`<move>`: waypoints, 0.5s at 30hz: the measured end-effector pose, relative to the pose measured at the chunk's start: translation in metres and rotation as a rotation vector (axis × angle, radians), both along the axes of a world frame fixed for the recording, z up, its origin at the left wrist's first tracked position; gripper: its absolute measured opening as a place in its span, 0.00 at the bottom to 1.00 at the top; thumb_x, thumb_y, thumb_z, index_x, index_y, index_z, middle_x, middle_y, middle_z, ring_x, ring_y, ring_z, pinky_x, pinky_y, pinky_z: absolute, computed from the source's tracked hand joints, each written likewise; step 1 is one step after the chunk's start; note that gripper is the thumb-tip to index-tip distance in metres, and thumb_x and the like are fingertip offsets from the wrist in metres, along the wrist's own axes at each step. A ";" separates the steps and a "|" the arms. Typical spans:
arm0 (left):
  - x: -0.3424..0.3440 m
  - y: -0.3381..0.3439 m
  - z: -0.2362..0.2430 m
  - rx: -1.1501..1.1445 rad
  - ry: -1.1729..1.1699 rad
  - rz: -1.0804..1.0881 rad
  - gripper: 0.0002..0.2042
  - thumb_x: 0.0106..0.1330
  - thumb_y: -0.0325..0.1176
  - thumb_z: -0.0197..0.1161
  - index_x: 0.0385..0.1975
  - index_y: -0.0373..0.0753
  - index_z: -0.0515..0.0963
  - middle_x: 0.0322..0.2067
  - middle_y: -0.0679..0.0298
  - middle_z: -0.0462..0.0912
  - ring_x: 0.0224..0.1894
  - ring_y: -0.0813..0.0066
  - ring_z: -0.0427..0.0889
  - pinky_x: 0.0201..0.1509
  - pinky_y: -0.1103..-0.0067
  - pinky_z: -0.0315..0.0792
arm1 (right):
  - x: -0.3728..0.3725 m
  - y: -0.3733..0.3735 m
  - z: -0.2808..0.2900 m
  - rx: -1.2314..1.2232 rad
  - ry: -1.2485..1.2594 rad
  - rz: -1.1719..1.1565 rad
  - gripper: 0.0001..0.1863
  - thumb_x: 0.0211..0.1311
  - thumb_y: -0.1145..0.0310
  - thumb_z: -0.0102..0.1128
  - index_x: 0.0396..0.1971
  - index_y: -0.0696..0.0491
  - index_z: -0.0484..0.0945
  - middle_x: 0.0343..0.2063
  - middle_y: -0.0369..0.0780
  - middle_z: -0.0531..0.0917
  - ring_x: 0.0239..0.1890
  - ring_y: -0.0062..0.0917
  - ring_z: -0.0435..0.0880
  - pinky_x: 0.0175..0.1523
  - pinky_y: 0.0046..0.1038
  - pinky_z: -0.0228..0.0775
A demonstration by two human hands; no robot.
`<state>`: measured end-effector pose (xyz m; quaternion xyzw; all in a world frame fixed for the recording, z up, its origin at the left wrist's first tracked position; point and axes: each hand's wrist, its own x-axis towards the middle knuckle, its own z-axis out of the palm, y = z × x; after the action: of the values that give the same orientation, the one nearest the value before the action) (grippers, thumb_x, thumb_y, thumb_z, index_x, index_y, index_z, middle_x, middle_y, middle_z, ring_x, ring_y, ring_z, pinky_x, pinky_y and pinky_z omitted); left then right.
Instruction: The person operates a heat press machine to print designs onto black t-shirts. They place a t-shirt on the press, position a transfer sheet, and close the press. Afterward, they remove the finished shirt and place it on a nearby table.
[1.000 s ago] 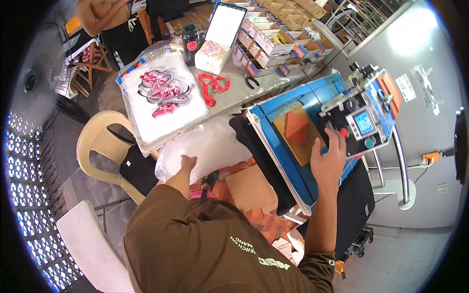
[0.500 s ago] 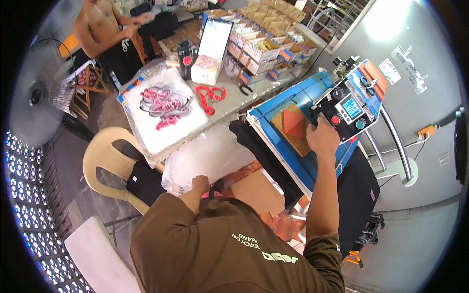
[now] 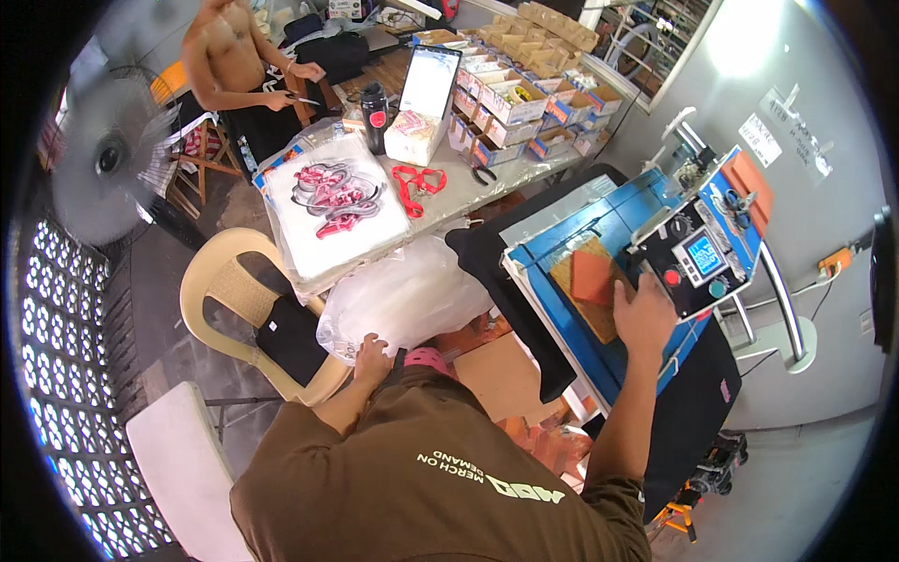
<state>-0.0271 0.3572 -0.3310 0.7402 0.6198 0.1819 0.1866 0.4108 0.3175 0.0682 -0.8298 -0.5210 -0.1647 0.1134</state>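
Observation:
My right hand is at the heat press, beside its control box. Its thumb and fingers are spread, and the fingertips lie close to the black front handle. On the blue top of the press, next to this hand, an orange-red square block rests on a tan board. A pale sheet and black cloth show behind and left of the blue top. My left hand hangs low with fingers loosely apart, holding nothing I can see, beside a clear plastic bag.
A printed white sheet, red lanyard, pliers, tumbler and tablet lie on the table. Scissors sit atop the press. A beige chair and fan stand left. A co-worker stands far left.
The press's upper part has swung toward me, uncovering the pale sheet behind it. My right hand moved with it, and its fingers have loosened from the handle. The left hand's fingers have uncurled.

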 end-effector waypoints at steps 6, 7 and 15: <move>-0.002 0.052 0.022 -0.210 -0.065 -0.294 0.13 0.57 0.25 0.59 0.42 0.40 0.79 0.60 0.50 0.65 0.53 0.48 0.77 0.54 0.62 0.74 | 0.018 -0.049 -0.015 0.237 -0.070 0.003 0.15 0.60 0.65 0.64 0.43 0.57 0.76 0.35 0.47 0.83 0.37 0.45 0.83 0.44 0.39 0.74; 0.007 0.073 0.025 -0.151 -0.090 -0.310 0.13 0.57 0.25 0.59 0.42 0.40 0.79 0.60 0.50 0.65 0.53 0.48 0.77 0.54 0.63 0.74 | 0.019 -0.055 -0.017 0.315 -0.088 -0.008 0.15 0.60 0.66 0.64 0.44 0.57 0.76 0.35 0.46 0.84 0.37 0.44 0.83 0.44 0.39 0.74; 0.116 0.266 0.048 -0.074 -0.494 -0.208 0.12 0.57 0.21 0.56 0.39 0.37 0.79 0.53 0.47 0.70 0.54 0.52 0.74 0.50 0.69 0.76 | 0.033 -0.073 0.000 0.747 -0.088 -0.596 0.55 0.53 0.47 0.74 0.71 0.59 0.51 0.70 0.55 0.53 0.75 0.47 0.45 0.75 0.47 0.39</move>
<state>0.0885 0.6228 -0.2828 0.7258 0.4825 0.3139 0.3767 0.4443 0.2443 0.0678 -0.8376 -0.1700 -0.4010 0.3298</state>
